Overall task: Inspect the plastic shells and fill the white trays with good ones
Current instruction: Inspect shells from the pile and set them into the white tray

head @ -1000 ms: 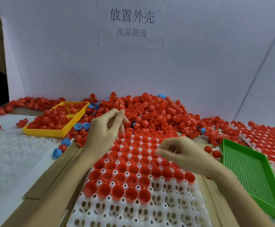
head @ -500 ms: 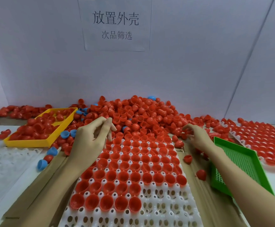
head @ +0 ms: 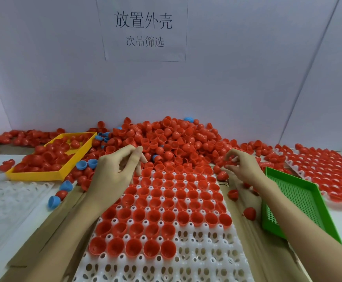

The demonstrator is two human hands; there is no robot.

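- White tray, centre near: far rows hold red shells seated open side up; the nearest filled row stops partway across, with bare sockets to its right and nearer.
- Shell heap, far centre, spilling onto the tray's far edge; a few blue shells lie among the red.
- Right hand, at the heap's right fringe just beyond the tray's far right corner: fingertips pinch a red shell.
- Left hand, over the tray's far left corner: fingers loosely curled, thumb near the fingertips; whether it holds a shell cannot be told.
- Governing relation: the bare sockets lie near and leftward of the right hand, which appears the likelier to serve them.
- Yellow tray, far left, holds red shells; green tray, right, lies beside the right forearm.
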